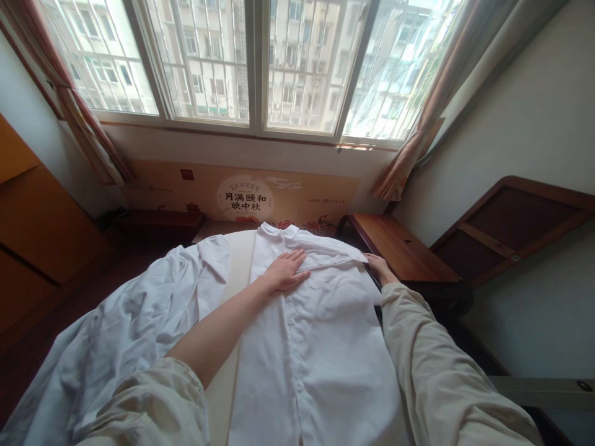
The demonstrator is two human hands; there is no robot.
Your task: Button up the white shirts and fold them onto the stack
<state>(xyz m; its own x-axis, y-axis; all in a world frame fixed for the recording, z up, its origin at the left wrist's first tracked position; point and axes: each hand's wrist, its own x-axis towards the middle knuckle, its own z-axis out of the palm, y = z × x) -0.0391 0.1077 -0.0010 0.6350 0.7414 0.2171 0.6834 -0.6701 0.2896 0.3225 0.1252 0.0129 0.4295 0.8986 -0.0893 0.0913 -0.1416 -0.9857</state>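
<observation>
A white button-up shirt [334, 347] lies spread over a pale board [222, 371], its collar at the far end and its button strip running toward me. My left hand [287, 271] rests flat on the upper front of the shirt, fingers stretched out. At the far right edge, my right hand [379, 267] is closed around the shirt's shoulder or sleeve part; the fingertips are partly hidden by cloth. Left of the board, more rumpled white cloth [153, 310] drapes down; whether it belongs to the same shirt I cannot tell.
A wooden table [409, 254] stands beyond my right hand, near a framed wooden panel [511, 229] leaning on the wall. A printed cardboard panel [288, 192] stands below the barred window [302, 68]. Orange-brown furniture [41, 229] is at the left.
</observation>
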